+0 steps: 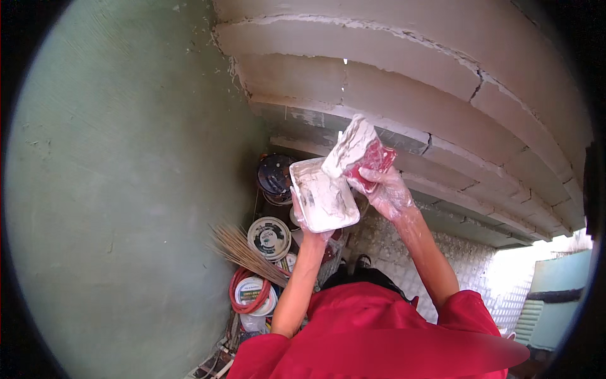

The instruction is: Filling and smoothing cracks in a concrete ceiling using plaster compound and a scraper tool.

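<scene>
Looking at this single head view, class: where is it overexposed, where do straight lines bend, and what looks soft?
Head view: daylight blows out the lower right beside the pale tiled wall; the cracked plaster ledges curve toward the rim; the red shirt nearest the lens blurs; the white plaster-smeared tray and broad red-handled scraper stay fairly sharp.

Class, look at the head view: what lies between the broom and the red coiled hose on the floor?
In the head view, nothing lies between: the broom's bristle tips reach the red coiled hose directly, beside round paint cans.
</scene>
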### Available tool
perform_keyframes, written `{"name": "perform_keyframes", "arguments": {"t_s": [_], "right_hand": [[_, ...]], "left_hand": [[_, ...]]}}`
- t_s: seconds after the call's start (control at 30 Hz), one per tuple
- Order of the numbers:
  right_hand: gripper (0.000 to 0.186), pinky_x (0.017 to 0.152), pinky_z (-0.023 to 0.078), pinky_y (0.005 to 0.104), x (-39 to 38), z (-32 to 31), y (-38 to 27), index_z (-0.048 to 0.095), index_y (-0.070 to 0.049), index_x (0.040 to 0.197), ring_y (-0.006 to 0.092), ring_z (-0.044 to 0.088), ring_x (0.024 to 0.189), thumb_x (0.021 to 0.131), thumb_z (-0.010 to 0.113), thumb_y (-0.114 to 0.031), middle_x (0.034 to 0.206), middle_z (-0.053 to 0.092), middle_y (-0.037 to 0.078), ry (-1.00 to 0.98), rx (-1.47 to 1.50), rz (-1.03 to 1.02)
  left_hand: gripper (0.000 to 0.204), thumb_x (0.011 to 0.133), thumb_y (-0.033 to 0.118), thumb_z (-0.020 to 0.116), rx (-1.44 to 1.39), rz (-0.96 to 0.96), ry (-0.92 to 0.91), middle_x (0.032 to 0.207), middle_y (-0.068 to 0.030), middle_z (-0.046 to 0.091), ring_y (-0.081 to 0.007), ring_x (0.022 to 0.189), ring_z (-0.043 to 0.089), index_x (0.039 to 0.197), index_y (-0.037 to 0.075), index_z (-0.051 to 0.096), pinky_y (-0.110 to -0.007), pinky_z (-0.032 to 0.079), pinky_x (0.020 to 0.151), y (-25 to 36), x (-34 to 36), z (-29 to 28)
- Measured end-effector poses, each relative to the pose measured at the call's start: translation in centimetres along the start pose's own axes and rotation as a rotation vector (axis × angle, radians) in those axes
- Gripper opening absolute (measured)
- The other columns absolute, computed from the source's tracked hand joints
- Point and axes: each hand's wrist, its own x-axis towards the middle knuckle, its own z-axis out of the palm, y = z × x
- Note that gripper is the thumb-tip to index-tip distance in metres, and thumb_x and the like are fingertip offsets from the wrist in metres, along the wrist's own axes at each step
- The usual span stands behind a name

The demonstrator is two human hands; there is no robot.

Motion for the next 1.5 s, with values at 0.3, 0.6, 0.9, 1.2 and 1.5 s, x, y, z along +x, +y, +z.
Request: {"name": "perform_keyframes", "arguments": {"t_s": [0.3, 0.6, 0.9, 1.2, 1.5], "right_hand": [[0.038, 0.09, 0.052, 0.0378, 5.7, 1.5, 1.6, 0.05, 0.0, 0.124, 0.0225, 0.063, 0.099, 0.087, 0.059, 0.002, 0.112, 0.063, 0.008, 0.183, -0.317, -0.425], [0.035, 0.081, 0.052, 0.0384, 15.3, 3.7, 0.2, 0.064, -0.003, 0.111, 0.0312, 0.066, 0.091, 0.077, 0.056, 0.002, 0.11, 0.065, 0.015, 0.365, -1.744, -1.214], [0.04, 0.092, 0.05, 0.0423, 22.6, 3.5, 1.5, 0.062, -0.009, 0.117, 0.0324, 0.061, 0.109, 0.079, 0.051, -0.004, 0.119, 0.062, 0.014, 0.273, -2.071, -1.559], [0.053, 0.085, 0.053, 0.0386, 25.3, -2.2, 3.1, 0.062, -0.014, 0.121, 0.0259, 0.064, 0.103, 0.071, 0.052, 0.002, 0.119, 0.063, 0.011, 0.187, -2.131, -1.446], [0.039, 0.083, 0.054, 0.0375, 24.6, -4.6, 4.1, 0.062, -0.015, 0.119, 0.0256, 0.065, 0.1, 0.081, 0.053, -0.011, 0.116, 0.064, 0.009, -0.05, -2.246, -1.387]], "left_hand": [[0.067, 0.091, 0.059, 0.037, 0.021, 0.039, -0.002, 0.135, -0.0113, 0.05, -0.0322, 0.119, 0.052, 0.14, 0.013, 0.038, -0.05, 0.041, 0.101, 2.9, 2.6, 0.2], [0.073, 0.09, 0.065, 0.033, 0.036, 0.004, -0.061, 0.143, -0.009, 0.041, -0.0313, 0.126, 0.046, 0.144, 0.015, 0.031, -0.049, 0.037, 0.105, 4.5, 1.5, -1.0], [0.07, 0.09, 0.064, 0.031, -0.057, 0.001, 0.052, 0.142, -0.0079, 0.043, -0.0343, 0.125, 0.046, 0.144, 0.019, 0.032, -0.051, 0.038, 0.104, 6.2, -1.3, -6.0], [0.07, 0.092, 0.063, 0.025, 0.01, 0.012, 0.085, 0.146, -0.0077, 0.039, -0.0311, 0.13, 0.041, 0.146, 0.02, 0.028, -0.054, 0.033, 0.106, 6.9, -4.7, -8.6], [0.071, 0.091, 0.063, 0.025, -0.002, -0.046, 0.066, 0.146, -0.008, 0.038, -0.0301, 0.131, 0.04, 0.146, 0.018, 0.029, -0.054, 0.033, 0.106, 6.2, -4.4, -7.8]]}}
